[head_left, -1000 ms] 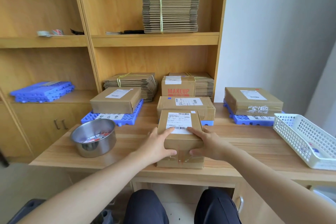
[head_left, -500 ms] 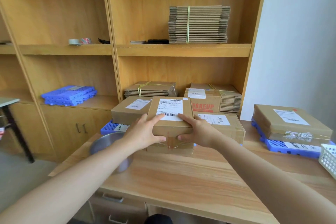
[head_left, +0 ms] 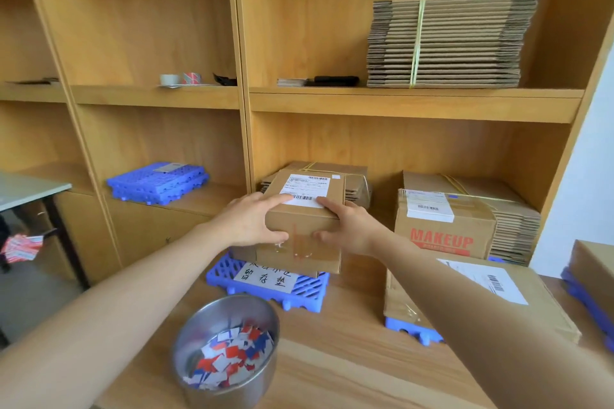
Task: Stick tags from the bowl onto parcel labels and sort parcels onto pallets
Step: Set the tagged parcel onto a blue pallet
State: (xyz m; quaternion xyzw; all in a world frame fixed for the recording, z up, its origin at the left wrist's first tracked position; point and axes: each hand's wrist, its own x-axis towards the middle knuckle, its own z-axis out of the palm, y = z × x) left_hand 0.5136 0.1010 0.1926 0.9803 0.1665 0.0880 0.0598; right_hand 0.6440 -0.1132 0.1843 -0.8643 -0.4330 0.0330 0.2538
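Observation:
I hold a small cardboard parcel (head_left: 307,222) with a white barcode label (head_left: 305,190) on top. My left hand (head_left: 252,222) grips its left side and my right hand (head_left: 349,229) its right side. The parcel sits on top of another cardboard box (head_left: 309,261) on the left blue pallet (head_left: 265,285), which carries a handwritten paper sign. A steel bowl (head_left: 229,347) of red, white and blue tags stands on the desk in front. Another parcel (head_left: 471,295) lies on a middle blue pallet (head_left: 412,332) under my right forearm.
A MAKEUP box (head_left: 442,226) stands behind the middle pallet. Bundles of flat cartons (head_left: 445,40) fill the shelves. Spare blue pallets (head_left: 159,181) lie on a shelf at left. A third pallet with a parcel (head_left: 591,276) shows at the right edge. Tape rolls (head_left: 181,79) rest on the upper shelf.
Both hands lifted the parcel from the desk front and carried it left and forward onto the box on the left pallet. The view shifted closer and left.

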